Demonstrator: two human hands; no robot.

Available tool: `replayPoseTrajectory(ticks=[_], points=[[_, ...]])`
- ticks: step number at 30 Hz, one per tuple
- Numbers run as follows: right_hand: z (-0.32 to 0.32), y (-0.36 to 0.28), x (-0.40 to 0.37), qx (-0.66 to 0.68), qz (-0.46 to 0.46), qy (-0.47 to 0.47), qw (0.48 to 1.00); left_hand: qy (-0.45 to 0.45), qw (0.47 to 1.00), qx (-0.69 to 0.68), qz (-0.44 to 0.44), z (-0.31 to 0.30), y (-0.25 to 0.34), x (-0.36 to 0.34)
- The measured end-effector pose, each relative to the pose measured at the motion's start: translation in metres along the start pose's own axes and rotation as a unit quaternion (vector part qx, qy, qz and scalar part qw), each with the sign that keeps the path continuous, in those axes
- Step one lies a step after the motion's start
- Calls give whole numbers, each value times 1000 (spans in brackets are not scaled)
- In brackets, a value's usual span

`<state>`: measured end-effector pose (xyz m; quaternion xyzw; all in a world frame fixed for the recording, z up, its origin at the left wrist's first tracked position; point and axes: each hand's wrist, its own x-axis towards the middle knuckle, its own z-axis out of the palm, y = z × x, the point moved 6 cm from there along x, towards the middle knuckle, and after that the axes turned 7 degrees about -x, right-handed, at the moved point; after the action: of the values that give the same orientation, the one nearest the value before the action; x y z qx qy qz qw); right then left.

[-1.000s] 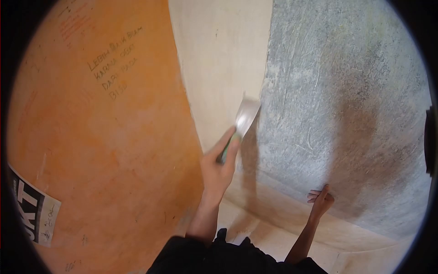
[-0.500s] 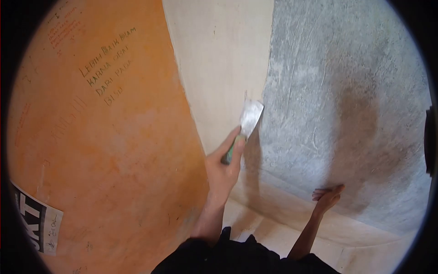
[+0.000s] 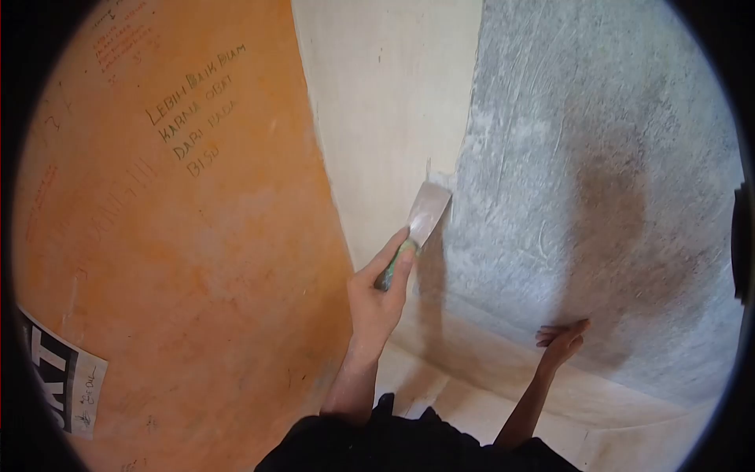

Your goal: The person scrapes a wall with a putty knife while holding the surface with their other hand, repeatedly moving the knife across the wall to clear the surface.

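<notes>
Currently the left hand [image 3: 376, 295] clamps its fingers round the scraper [image 3: 429, 211], blade pointing one o'clock; the right hand [image 3: 562, 342], fingers together, rests on the wall [image 3: 613, 141] at four o'clock.

1. An orange wall [image 3: 197, 259] fills the left, with dark handwriting [image 3: 197, 110] high on it.
2. A black-and-white printed paper [image 3: 67, 385] is stuck low on it.
3. A cream wall [image 3: 385, 102] meets a rough grey plastered wall [image 3: 598, 118] at a corner.
4. A soft shadow [image 3: 613, 236] crosses the grey.
5. A cream band [image 3: 487, 362] runs along its foot, above a pale floor [image 3: 472, 413].
</notes>
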<state>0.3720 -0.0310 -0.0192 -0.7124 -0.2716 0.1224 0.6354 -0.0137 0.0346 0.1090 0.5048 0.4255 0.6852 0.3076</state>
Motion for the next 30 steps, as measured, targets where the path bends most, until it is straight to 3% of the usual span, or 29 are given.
replayPoseTrajectory(ticks=[5,10,13,14,18,23,24,28,30], points=[[7,-11,1,-5,-16,-4,1000,9,999,-51,-7,1,19,13],[4,-5,0,-12,-21,-28,999,-17,1000,10,10,1,-7,1],[4,-11,-3,-19,-31,-26,999,1,998,-36,-52,1,20,11],[8,-13,2,-15,-36,-26,999,2,998,-62,1,1,15,13],[0,-3,5,-7,-30,-49,998,-16,999,-7,36,6,2,4],[2,-10,-1,-10,-38,-56,998,-7,999,-36,1,28,61,37],[1,-8,-1,-5,-40,-58,998,-20,998,-49,28,28,68,38],[3,-1,2,2,-23,-54,998,-19,998,-5,58,17,12,-1],[3,1,4,-4,-20,-47,999,-11,999,-21,-34,16,-17,-27]])
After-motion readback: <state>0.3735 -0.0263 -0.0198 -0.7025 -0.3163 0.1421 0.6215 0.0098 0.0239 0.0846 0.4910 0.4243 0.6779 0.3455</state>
